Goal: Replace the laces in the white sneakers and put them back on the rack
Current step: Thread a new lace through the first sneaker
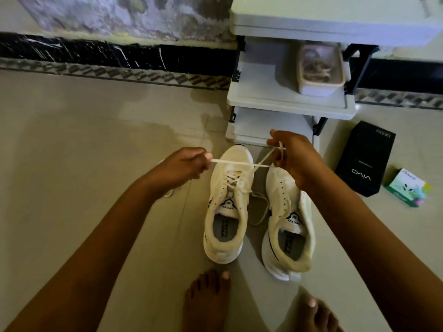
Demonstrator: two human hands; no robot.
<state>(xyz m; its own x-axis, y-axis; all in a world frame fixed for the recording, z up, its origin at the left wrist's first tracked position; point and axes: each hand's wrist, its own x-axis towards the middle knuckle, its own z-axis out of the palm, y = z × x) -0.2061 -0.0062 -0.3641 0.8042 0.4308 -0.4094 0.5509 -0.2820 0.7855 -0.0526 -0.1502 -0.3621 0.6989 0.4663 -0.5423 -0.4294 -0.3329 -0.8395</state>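
One white rack [275, 101] stands at the floor's far edge, against the wall. Both white sneakers sit on the floor just in front of its bottom shelf, toes to the rack: part-laced sneaker [226, 204] beside unlaced sneaker [282, 192], eyelets bare. Black vivo box [365, 161] lies on the floor to their right. Tub [320, 68] of tangled laces is on the middle shelf. Left hand [182, 166] pinches one end of the white lace [239, 162], right hand [294, 156] pinches the other; the ends cross, taut, over the part-laced sneaker's toe. Small green box [407, 188] is just beside the vivo box. Loose lace [257, 209] lies between the sneakers.
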